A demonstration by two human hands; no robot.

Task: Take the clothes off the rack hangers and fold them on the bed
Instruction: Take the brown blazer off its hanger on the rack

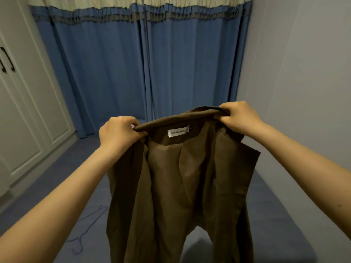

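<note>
One olive-brown lined jacket with a white neck label point(182, 177); one thin blue wire hanger point(89, 227), near left on one blue-covered bed point(275, 215). Two bare hands: left hand point(119, 132), right hand point(239, 115). Two blue pleated curtain panels point(144, 69), far; two dark curved wardrobe door handles point(6, 59), far left.

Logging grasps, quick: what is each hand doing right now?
Left hand: closed, gripping the brown jacket at its collar.
Right hand: closed, gripping the jacket's collar too.
</note>
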